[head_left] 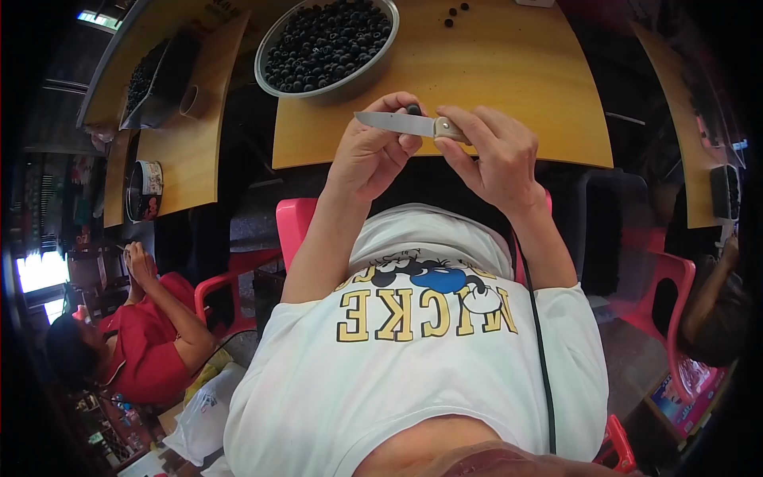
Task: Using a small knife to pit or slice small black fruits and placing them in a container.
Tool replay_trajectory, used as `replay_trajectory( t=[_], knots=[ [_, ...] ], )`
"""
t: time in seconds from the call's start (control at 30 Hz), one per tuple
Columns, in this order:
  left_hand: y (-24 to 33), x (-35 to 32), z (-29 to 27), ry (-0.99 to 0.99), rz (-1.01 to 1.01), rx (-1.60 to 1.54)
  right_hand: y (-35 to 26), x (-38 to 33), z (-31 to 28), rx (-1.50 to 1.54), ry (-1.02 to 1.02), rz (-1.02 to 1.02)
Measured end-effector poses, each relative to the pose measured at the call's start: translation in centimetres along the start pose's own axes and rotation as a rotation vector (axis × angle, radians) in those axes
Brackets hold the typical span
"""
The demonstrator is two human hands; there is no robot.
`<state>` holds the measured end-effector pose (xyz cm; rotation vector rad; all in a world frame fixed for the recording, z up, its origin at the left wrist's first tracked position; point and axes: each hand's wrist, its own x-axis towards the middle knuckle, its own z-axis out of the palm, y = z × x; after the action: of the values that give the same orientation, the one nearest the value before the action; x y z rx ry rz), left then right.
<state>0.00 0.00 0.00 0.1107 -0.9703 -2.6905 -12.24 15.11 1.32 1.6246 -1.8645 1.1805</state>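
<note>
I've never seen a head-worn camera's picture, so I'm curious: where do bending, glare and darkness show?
Head view: the wooden table's right edge curves and the picture's corners fall to black; head view, far left: a white patch is blown out; head view, middle: the knife in the right hand looks bright and clear.

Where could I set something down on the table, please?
The widest bare patch of table lies right of the bowl, between the loose dark pieces and the right hand. A narrower one borders the bowl, front edge and left hand. It is crowded at the bowl and knife.
</note>
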Motion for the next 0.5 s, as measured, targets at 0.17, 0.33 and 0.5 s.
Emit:
replay_trajectory(
  t=[0.17, 0.33, 0.5],
  knots=[
    [0.12, 0.08, -0.27, -0.027, 0.042, -0.056, 0.25, 0.18, 0.40, -0.011, 0.008, -0.020],
    [0.03, 0.13, -0.48, -0.022, 0.053, -0.059, 0.27, 0.02, 0.53, -0.026, -0.003, -0.013],
    [0.07, 0.04, 0.01, -0.005, 0.103, -0.008, 0.20, 0.08, 0.57, -0.030, 0.005, -0.021]
  ],
)
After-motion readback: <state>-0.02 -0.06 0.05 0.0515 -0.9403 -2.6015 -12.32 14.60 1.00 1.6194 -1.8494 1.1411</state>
